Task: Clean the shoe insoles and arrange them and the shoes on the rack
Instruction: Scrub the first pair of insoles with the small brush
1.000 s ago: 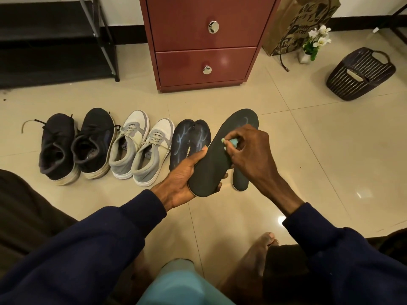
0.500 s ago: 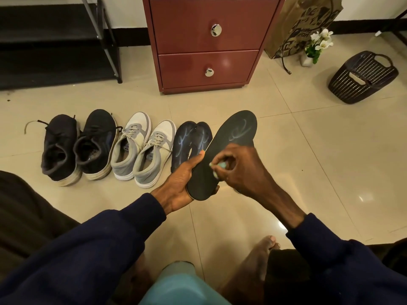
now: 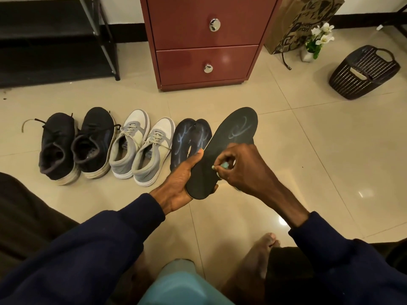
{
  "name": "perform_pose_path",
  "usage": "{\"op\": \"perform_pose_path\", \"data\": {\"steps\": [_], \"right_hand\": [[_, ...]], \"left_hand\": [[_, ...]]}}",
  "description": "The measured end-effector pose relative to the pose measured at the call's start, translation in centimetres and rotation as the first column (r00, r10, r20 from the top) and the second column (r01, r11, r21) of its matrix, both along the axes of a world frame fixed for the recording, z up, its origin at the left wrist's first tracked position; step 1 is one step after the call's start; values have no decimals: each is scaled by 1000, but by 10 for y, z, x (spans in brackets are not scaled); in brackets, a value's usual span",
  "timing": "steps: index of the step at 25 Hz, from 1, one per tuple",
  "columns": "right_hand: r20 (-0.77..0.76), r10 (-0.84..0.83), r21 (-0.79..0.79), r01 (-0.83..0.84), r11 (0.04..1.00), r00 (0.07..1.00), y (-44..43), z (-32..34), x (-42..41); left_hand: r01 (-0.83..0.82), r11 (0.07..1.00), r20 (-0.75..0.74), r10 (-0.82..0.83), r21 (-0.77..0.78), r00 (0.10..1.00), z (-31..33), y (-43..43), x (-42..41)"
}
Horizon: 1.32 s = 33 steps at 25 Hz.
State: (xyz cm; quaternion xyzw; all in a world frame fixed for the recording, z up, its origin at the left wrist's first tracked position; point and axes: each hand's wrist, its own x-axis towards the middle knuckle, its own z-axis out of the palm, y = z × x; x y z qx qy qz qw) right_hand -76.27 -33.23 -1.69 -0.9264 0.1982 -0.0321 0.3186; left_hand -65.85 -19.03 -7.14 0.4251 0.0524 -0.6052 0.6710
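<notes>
My left hand (image 3: 179,188) grips the heel end of a black insole (image 3: 229,139), held tilted above the floor with its toe pointing away. My right hand (image 3: 242,168) pinches a small pale green wiping pad (image 3: 224,165) against the insole's lower half. Two more dark insoles (image 3: 189,142) lie on the tiles just left of it, and another lies partly hidden under the held one. A pair of black sneakers (image 3: 74,146) and a pair of grey-white sneakers (image 3: 141,148) stand in a row on the left. The black shoe rack (image 3: 55,40) is at the far left.
A red-brown drawer cabinet (image 3: 204,40) stands straight ahead. A paper bag (image 3: 301,20), a small vase of white flowers (image 3: 317,42) and a dark woven basket (image 3: 363,73) sit at the back right. My bare foot (image 3: 262,256) and a light blue container (image 3: 182,282) are below my hands.
My right hand has slid with the pad from the insole's middle down toward its heel. My left hand keeps the same grip.
</notes>
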Motion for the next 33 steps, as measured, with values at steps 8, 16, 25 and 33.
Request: {"op": "perform_pose_path", "data": {"steps": [8,16,25,33], "right_hand": [[-22,-3,-10,3,1000,1000,8,-1,-2],[63,-230,-131,236,963,971,-14,1,-3],[67,-239,-143,247,959,969,-14,-2,-3],[58,-95,-99,100,990,994,-5,-1,-3]], "left_hand": [[8,1000,4,-8,-13,1000,-4,2,1],[40,999,16,-40,-28,999,2,-1,-2],[35,999,16,-34,-23,999,6,-1,-2],[19,1000,16,-19,3,1000,1,1,1]]}}
